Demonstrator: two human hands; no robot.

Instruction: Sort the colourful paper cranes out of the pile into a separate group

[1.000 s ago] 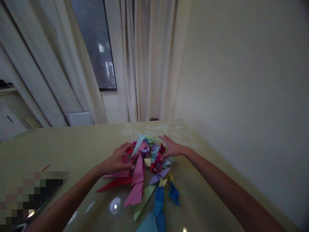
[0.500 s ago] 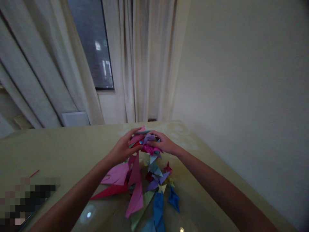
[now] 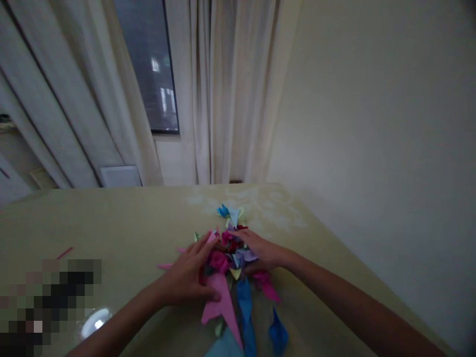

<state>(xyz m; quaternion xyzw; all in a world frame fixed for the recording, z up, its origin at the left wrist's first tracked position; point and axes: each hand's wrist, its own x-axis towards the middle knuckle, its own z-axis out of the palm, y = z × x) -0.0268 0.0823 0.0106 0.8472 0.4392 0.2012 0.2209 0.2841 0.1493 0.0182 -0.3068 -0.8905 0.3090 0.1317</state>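
Observation:
A heap of folded-paper pieces, origami in many colours, lies on the table between my hands. My left hand (image 3: 188,275) curves around its left side, with the thumb against a long pink folded paper (image 3: 223,292). From the right, my right hand (image 3: 266,252) cups the heap, its fingers over the small pieces and beside a lilac folded paper (image 3: 246,255). Between them sits a magenta paper rose (image 3: 218,261). A blue folded strip (image 3: 244,307) extends towards me. Pieces under both palms are hidden.
A separate blue folded piece (image 3: 278,333) lies at the near right, with a magenta piece (image 3: 266,286) behind it. Light blue and yellow pieces (image 3: 233,216) lie beyond the heap. A thin pink stick (image 3: 65,253) is on the left. A wall (image 3: 372,173) borders the table's right side.
Both hands have come down and nearer to me, and the cluster they held up is now at the heap. Light blue and yellow pieces now show beyond it.

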